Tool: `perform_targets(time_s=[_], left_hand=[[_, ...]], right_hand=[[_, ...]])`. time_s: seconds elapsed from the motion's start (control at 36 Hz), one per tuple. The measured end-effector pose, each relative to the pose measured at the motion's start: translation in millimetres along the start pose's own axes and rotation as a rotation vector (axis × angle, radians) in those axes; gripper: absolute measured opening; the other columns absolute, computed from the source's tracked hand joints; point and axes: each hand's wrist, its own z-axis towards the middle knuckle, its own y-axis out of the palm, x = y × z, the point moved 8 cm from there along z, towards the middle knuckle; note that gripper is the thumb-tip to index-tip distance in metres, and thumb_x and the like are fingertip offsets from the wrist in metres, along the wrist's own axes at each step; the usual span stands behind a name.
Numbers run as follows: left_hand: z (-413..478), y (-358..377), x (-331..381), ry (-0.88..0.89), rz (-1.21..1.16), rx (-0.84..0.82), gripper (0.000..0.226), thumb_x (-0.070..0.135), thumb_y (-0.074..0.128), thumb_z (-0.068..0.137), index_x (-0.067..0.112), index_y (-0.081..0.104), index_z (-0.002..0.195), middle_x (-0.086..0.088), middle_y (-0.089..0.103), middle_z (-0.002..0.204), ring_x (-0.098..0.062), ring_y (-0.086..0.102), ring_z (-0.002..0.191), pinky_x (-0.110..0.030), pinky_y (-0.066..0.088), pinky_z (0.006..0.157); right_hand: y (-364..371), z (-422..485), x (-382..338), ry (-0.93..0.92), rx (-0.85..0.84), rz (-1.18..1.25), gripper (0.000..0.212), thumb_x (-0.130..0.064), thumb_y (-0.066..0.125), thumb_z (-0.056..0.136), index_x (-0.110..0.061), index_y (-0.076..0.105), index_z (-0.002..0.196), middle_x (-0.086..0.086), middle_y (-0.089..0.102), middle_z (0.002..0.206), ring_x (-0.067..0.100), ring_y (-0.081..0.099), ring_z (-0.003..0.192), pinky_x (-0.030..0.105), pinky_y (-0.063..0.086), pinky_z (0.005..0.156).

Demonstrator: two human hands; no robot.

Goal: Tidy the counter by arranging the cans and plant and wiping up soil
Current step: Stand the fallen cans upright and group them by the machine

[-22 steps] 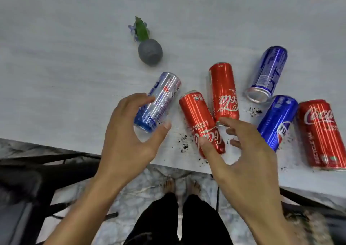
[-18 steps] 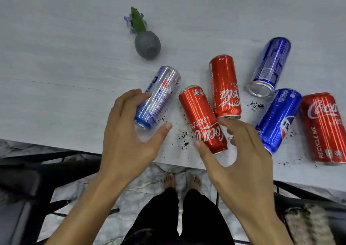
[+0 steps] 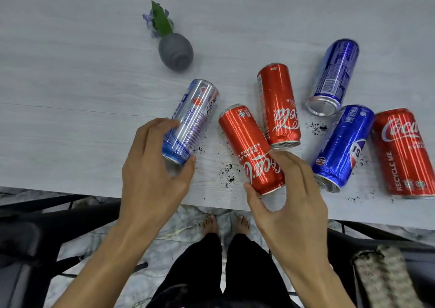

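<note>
One: Six cans lie on their sides on the counter (image 3: pixel 70 96), and two of them are in hand.

Two: Which two?

One: The left hand (image 3: pixel 150 173) wraps the near end of the silver can (image 3: pixel 193 117), fingers over the top and thumb under its rim. The right hand (image 3: pixel 289 194) clasps the base end of the near red can (image 3: pixel 249 147), thumb at the rim and fingers curled over its side.

Two: Lifted yet?

One: Hard to say. Both look to be resting on the counter, close to its front edge.

Two: And the rest?

One: The far red can (image 3: pixel 277 105) touches the near red one. The far blue can (image 3: pixel 334 72), near blue can (image 3: pixel 341 145) and right red can (image 3: pixel 402 152) lie off to the right. The plant (image 3: pixel 175 51) is tipped over beyond the silver can, apart from it. Soil (image 3: pixel 227 176) is scattered between the two held cans, with more by the blue ones.

Two: So this is the arranging step?

One: I'd judge so, right at its start. The next move calls for tilting each held can up onto its base and setting it back from the edge, clear of the soil, without knocking the far red can into a roll. The plant and the wiping come after.
</note>
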Motion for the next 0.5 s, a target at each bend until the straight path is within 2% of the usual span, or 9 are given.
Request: perform_targets(time_s=[0.08,0.17,0.22,0.31,0.42,0.5], left_hand=[[-0.5,-9.3,3.3,0.018,-0.023,0.044,0.066,0.014,0.087,0.077,0.013,0.057,0.135,-0.004,0.060,0.135,-0.012,0.057,0.118,-0.008,0.042,0.094],[0.2,-23.6,10.5,0.067,-0.051,0.106,0.062,0.016,0.086,0.077,0.012,0.060,0.133,-0.002,0.061,0.133,-0.013,0.060,0.117,-0.031,0.055,0.094],[2.9,-33.3,15.5,0.085,-0.064,0.134,0.060,0.017,0.086,0.078,0.013,0.061,0.132,-0.001,0.062,0.131,-0.014,0.061,0.117,-0.042,0.059,0.089],[11.8,-47.2,27.0,0.117,-0.053,0.143,0.057,0.021,0.085,0.078,0.014,0.062,0.130,0.001,0.063,0.127,-0.017,0.061,0.113,-0.046,0.059,0.087],[31.6,-60.0,42.5,0.141,-0.001,0.070,0.057,0.021,0.087,0.075,0.015,0.066,0.127,0.000,0.066,0.123,-0.022,0.064,0.109,-0.047,0.059,0.086],[48.4,-66.0,54.1,0.155,0.063,-0.021,0.056,0.026,0.086,0.074,0.015,0.068,0.126,0.000,0.068,0.119,-0.024,0.066,0.106,-0.045,0.057,0.090]], right_hand=[[-8.3,1.5,-4.7,-0.005,0.027,0.014,0.063,-0.026,0.088,0.079,-0.012,0.056,0.132,0.009,0.062,0.133,0.015,0.057,0.119,0.006,0.035,0.102],[-20.1,6.0,-15.2,-0.030,0.061,0.018,0.059,-0.026,0.087,0.079,-0.008,0.061,0.129,0.009,0.064,0.130,0.011,0.056,0.118,0.002,0.031,0.104],[-28.3,11.4,-24.1,-0.049,0.072,0.013,0.057,-0.028,0.086,0.080,-0.007,0.063,0.127,0.009,0.064,0.128,0.012,0.058,0.117,0.004,0.034,0.102],[-40.6,23.8,-39.1,-0.092,0.074,0.001,0.055,-0.028,0.087,0.080,-0.007,0.065,0.125,0.008,0.065,0.125,0.018,0.062,0.112,0.014,0.042,0.096],[-54.6,46.0,-63.1,-0.167,0.045,-0.017,0.049,-0.022,0.088,0.079,-0.008,0.067,0.121,0.006,0.067,0.116,0.018,0.062,0.102,0.010,0.040,0.092],[-57.5,66.1,-80.9,-0.201,-0.034,-0.042,0.048,-0.026,0.086,0.081,-0.011,0.069,0.123,0.003,0.069,0.117,0.021,0.065,0.100,0.020,0.045,0.086]])
